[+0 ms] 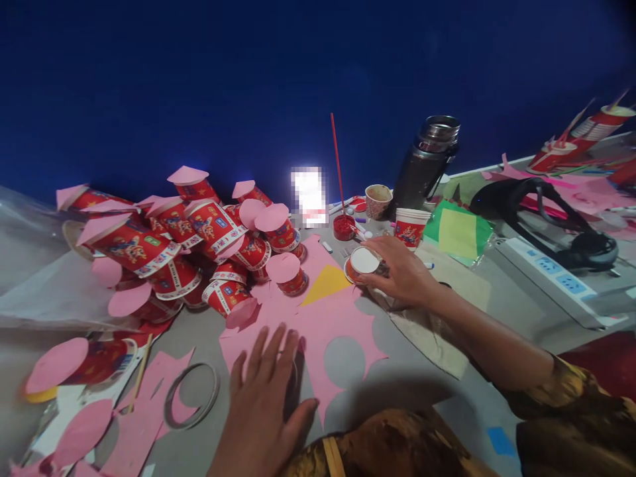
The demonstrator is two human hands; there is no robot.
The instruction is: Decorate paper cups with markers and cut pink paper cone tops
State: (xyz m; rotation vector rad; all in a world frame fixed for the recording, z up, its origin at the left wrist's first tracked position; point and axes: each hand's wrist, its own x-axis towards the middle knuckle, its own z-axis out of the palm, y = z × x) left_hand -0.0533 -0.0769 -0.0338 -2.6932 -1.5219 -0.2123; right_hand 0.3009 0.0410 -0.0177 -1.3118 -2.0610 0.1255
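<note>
My left hand (pixel 268 391) lies with its fingers spread on the pink paper (pixel 313 344), which has round pieces cut out. My right hand (pixel 400 271) is curled round a small upturned paper cup (pixel 364 260), its white base facing up. Left of that cup lies a yellow paper piece (pixel 325 283). Behind it stands a red tub (pixel 344 227) with a long red stick rising from it. Many red paper cups (pixel 171 271) with pink paper tops are piled at the left.
A black flask (pixel 422 165), a red cup (pixel 411 227) and a brown cup (pixel 378 201) stand behind my right hand. At the right are a power strip (pixel 546 275) and a black headset (pixel 541 218). A tape ring (pixel 191 395) lies at the lower left.
</note>
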